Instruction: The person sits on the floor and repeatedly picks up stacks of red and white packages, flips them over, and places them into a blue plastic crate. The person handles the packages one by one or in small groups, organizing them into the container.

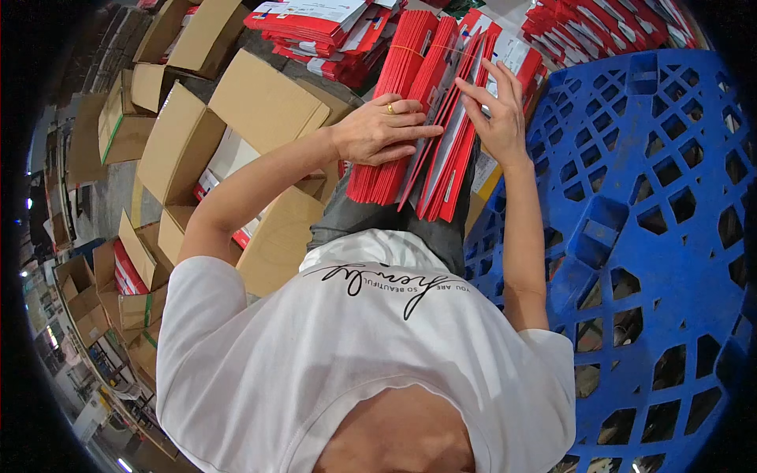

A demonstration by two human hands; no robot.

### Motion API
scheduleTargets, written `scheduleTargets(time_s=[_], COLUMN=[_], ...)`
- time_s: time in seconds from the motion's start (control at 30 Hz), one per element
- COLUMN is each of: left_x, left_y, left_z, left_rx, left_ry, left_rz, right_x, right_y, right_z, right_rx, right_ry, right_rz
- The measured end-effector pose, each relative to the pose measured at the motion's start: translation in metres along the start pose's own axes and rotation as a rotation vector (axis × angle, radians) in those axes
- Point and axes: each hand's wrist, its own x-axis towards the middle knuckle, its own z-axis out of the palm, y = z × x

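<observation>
Rests left hand (389,130) across red packets (430,83) stood on edge above lap (339,227), index finger extended rightward; cannot tell whether clamped or merely laid on top. Has right hand (495,106) at the fanned packets on the right side, thumb and fingers apart. Shows open cartons (272,102) at left, blue pallet (678,292) at right, packet stacks (315,25) beyond.

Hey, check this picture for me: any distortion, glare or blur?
Head view: fisheye distortion, with black corners and the blue pallet bowing at the right; head view: small lights glare along the left rim; head view: left hand, right hand and red packets look fairly sharp.
</observation>
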Motion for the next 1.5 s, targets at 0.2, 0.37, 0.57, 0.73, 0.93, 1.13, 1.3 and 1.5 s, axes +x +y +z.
scheduleTargets(time_s=[0.2,0.37,0.57,0.73,0.93,1.13,1.3,1.5], left_x=[-0.008,-0.005,0.005,0.003,0.000,0.008,0.004,-0.006], left_y=[-0.005,-0.001,0.014,0.011,0.004,0.009,0.006,-0.008], left_z=[0.001,0.009,0.000,0.002,0.002,0.000,-0.001,0.000], left_rx=[-0.026,-0.086,-0.177,-0.156,-0.131,-0.034,0.001,0.015], left_ry=[0.048,0.087,0.109,0.139,0.173,0.143,0.144,0.149], left_rz=[0.017,0.000,-0.022,-0.007,0.021,0.026,-0.006,-0.001], right_x=[-0.011,-0.017,0.001,0.002,-0.006,-0.002,-0.003,-0.005], right_y=[0.011,0.021,-0.016,-0.015,-0.005,-0.002,0.000,0.008], right_z=[-0.002,-0.009,0.014,0.020,0.006,0.008,0.001,-0.009], right_rx=[0.011,-0.056,-0.025,-0.005,0.083,0.023,-0.026,-0.139], right_ry=[0.026,0.026,0.159,0.124,0.093,-0.058,-0.066,0.011], right_rz=[0.028,0.062,0.170,0.233,0.280,0.029,0.036,0.059])
